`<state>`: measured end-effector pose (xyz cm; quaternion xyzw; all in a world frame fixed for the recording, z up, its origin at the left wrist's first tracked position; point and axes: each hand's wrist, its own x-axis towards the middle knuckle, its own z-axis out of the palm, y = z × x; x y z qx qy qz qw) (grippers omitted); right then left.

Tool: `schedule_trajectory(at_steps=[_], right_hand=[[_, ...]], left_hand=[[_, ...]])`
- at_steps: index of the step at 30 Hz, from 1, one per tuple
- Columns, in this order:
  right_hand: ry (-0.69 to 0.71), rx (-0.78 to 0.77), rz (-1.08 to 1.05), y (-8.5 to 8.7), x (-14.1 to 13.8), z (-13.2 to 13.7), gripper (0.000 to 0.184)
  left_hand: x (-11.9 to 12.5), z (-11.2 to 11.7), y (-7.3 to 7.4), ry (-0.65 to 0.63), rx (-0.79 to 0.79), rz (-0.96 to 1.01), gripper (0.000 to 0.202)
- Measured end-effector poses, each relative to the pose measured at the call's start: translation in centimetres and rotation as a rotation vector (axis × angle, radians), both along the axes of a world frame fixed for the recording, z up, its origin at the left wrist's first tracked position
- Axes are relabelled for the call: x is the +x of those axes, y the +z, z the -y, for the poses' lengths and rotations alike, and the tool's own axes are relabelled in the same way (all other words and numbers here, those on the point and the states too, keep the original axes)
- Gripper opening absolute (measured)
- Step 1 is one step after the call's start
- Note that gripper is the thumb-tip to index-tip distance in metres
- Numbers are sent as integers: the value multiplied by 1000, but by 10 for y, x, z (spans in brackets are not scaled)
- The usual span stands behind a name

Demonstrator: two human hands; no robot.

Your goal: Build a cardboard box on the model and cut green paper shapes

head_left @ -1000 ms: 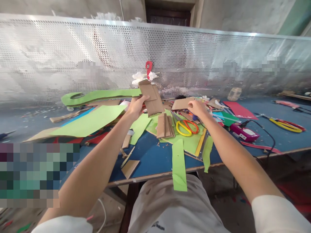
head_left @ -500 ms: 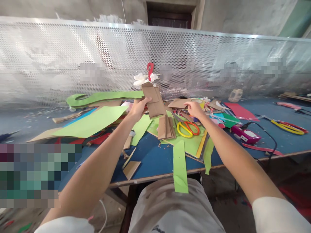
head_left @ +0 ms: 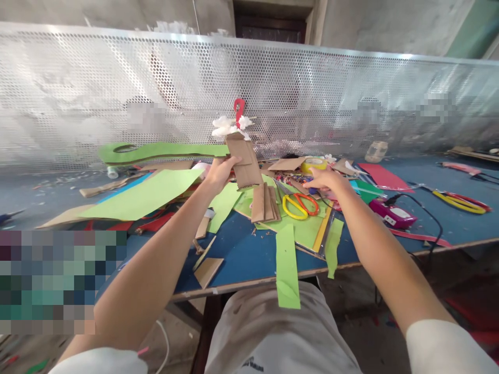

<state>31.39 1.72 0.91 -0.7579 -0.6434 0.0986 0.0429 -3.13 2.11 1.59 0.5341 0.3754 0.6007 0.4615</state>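
My left hand [head_left: 220, 174] is closed on a folded cardboard piece [head_left: 245, 163] that stands tilted above the table. A long green paper strip [head_left: 167, 151] sticks out from it to the left. White tufts [head_left: 224, 125] and a small red curled piece [head_left: 239, 111] rise at its top. Over the clutter to the right, my right hand [head_left: 327, 179] reaches out with fingers apart, holding nothing that I can see. A yellow tape roll [head_left: 315, 164] lies just behind it. Scissors [head_left: 300, 205] with yellow and orange handles rest nearer to me, beside stacked cardboard strips [head_left: 265, 203].
Green paper sheets [head_left: 144, 193] cover the left side. A green strip [head_left: 287, 265] hangs over the front edge toward my lap. To the right lie a purple box with a cord [head_left: 393, 213], pliers [head_left: 460, 201] and a red sheet [head_left: 384, 176]. A perforated metal panel [head_left: 331, 98] stands behind.
My right hand has moved slightly right and its fingers have spread, uncovering the yellow tape roll. My left hand still holds the cardboard piece. The view has shifted a little.
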Motion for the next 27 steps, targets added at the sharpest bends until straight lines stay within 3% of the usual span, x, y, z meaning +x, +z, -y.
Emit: schedule_trajectory(at_steps=[2,7,12,18,22,27], right_hand=[[-10,-3,-67,-3,0,0,104],[36,81,-72,3,3,3,83],[89,310,6,10,7,5,69],[131,487,-76,4,12,-1,63],[93,571,-247,3,13,-7,64],[29,700,-697,4,4,-12,51]], left_hand=[[0,-1,0,-5,9,-2,34],[0,-5,-5,-25,27,-13,32],[-1,-9,-8,-25,37,-13,28],[-3,-14,-9,-16,30,-46,28],[-2,-18,-11,-30,69,-74,32],[-2,-18,-11,-26,68,-70,33]])
